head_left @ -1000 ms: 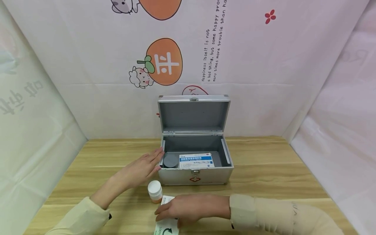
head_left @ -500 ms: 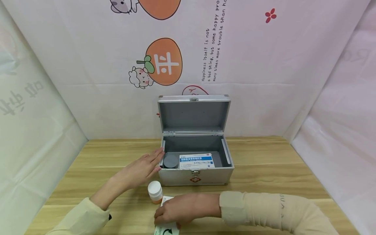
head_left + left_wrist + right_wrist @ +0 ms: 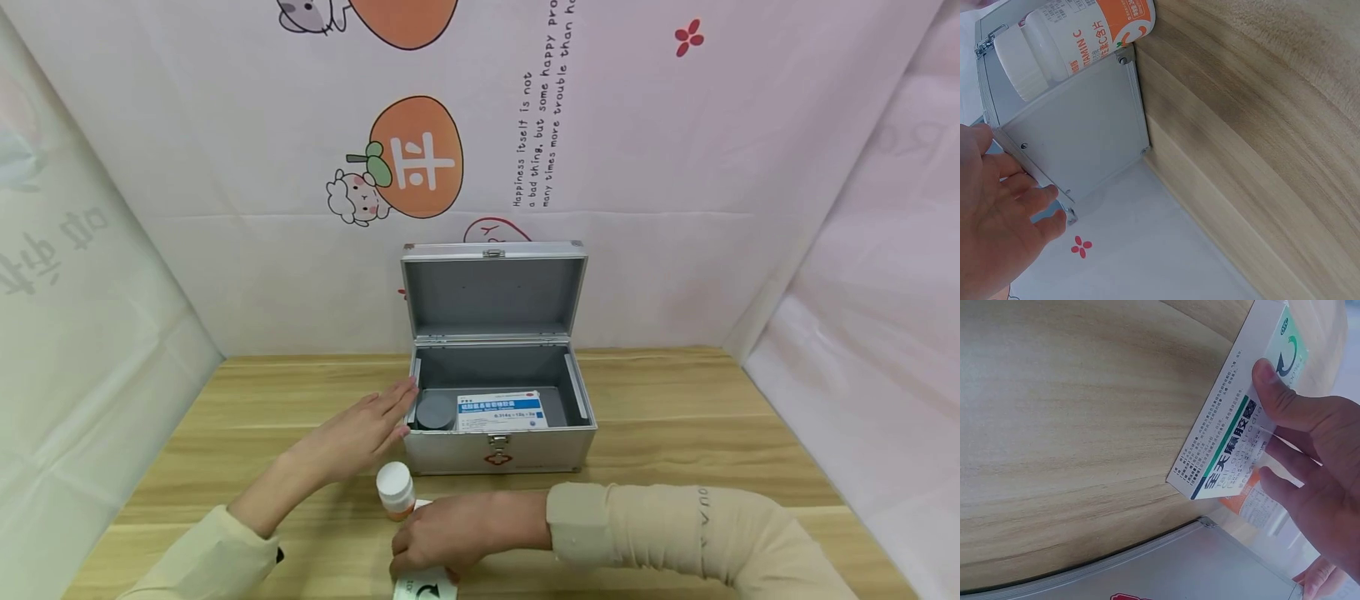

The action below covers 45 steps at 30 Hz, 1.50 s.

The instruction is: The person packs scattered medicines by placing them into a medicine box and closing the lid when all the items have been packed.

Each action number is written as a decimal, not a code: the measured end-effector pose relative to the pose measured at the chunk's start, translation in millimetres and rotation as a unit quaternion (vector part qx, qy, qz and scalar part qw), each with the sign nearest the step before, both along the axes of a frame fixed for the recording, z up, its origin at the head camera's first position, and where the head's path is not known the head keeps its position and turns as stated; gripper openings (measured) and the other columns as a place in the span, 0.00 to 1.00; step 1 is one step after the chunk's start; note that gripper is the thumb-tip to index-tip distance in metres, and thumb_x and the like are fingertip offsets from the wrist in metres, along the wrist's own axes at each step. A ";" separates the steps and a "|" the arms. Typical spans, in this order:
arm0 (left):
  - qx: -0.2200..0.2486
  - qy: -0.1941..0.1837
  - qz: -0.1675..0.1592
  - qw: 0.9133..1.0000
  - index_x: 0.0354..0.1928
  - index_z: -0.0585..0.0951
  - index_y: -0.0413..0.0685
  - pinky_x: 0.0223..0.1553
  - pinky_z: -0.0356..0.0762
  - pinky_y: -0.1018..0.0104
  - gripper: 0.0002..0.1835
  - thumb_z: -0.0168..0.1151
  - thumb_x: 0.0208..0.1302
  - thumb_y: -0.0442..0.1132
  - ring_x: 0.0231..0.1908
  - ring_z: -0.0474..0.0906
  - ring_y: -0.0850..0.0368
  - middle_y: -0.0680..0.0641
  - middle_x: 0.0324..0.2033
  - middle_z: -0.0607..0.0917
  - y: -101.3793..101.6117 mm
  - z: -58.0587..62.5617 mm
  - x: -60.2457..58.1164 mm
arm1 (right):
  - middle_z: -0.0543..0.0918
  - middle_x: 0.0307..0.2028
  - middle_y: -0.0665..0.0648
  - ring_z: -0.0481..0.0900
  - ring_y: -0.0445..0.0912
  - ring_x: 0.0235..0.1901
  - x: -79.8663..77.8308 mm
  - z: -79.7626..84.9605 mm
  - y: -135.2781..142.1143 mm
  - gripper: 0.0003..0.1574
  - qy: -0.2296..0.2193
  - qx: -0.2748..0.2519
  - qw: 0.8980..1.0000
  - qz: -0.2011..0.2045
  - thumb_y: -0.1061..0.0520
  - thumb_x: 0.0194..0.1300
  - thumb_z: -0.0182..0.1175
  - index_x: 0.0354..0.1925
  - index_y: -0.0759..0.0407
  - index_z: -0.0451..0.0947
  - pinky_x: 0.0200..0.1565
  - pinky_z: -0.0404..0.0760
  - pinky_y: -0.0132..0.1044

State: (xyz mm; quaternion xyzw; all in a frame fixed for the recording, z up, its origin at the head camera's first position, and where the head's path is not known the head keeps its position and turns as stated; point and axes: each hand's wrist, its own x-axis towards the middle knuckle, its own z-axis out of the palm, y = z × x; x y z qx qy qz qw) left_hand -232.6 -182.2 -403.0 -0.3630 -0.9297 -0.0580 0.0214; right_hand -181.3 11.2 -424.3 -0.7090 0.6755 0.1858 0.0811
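Observation:
My left hand (image 3: 352,437) rests its fingers on the left rim of a silver first-aid box (image 3: 453,454), whose lid stands raised. In the left wrist view the fingertips (image 3: 1038,199) bend loosely over that rim. My right hand (image 3: 442,533) grips a white and green medicine box (image 3: 1229,431) on the table in front of the first-aid box. Its thumb lies along one face of the carton; part of the fingers is hidden behind it. A white-capped vitamin C bottle (image 3: 395,490) with an orange label stands between the two hands, beside the carton.
Inside the first-aid box lie a blue and white medicine carton (image 3: 502,412) and a round grey-topped container (image 3: 437,412). The wooden table (image 3: 675,442) meets a printed cloth backdrop (image 3: 637,275) behind, with white cloth at both sides.
The fingers of my right hand have drawn in around the medicine box, and the right forearm has shifted slightly left. My left hand stays on the rim.

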 end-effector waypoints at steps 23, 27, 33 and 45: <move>-0.001 0.003 0.004 1.000 0.74 0.60 0.34 0.71 0.63 0.41 0.31 0.45 0.79 0.47 0.74 0.60 0.42 0.36 0.76 0.58 1.1 3.8 2.6 | 0.80 0.46 0.39 0.75 0.29 0.41 -6.0 12.7 5.9 0.21 -0.049 0.011 0.998 -0.030 0.49 0.64 0.68 0.55 0.42 0.78 0.41 0.76 0.18; -0.002 0.003 0.005 1.000 0.75 0.60 0.34 0.71 0.63 0.41 0.31 0.45 0.79 0.47 0.74 0.60 0.42 0.36 0.76 0.59 0.8 3.3 2.8 | 0.83 0.43 0.40 0.76 0.28 0.35 -9.1 16.2 7.1 0.19 -0.116 0.015 0.990 -0.073 0.52 0.64 0.68 0.53 0.47 0.80 0.37 0.73 0.15; -0.003 0.008 0.001 1.000 0.75 0.59 0.34 0.71 0.64 0.41 0.31 0.44 0.80 0.48 0.74 0.61 0.42 0.35 0.76 0.58 0.6 3.2 3.1 | 0.85 0.42 0.41 0.76 0.25 0.35 -12.8 22.4 11.8 0.18 -0.177 -0.008 0.976 -0.122 0.52 0.63 0.70 0.51 0.50 0.81 0.39 0.71 0.11; -0.004 -0.005 0.006 1.000 0.75 0.59 0.35 0.71 0.63 0.40 0.31 0.43 0.80 0.49 0.74 0.61 0.42 0.36 0.76 0.57 0.9 3.8 3.8 | 0.87 0.41 0.42 0.77 0.22 0.33 -19.6 35.9 26.8 0.15 -0.234 -0.058 0.958 -0.156 0.52 0.63 0.70 0.48 0.51 0.82 0.36 0.73 0.10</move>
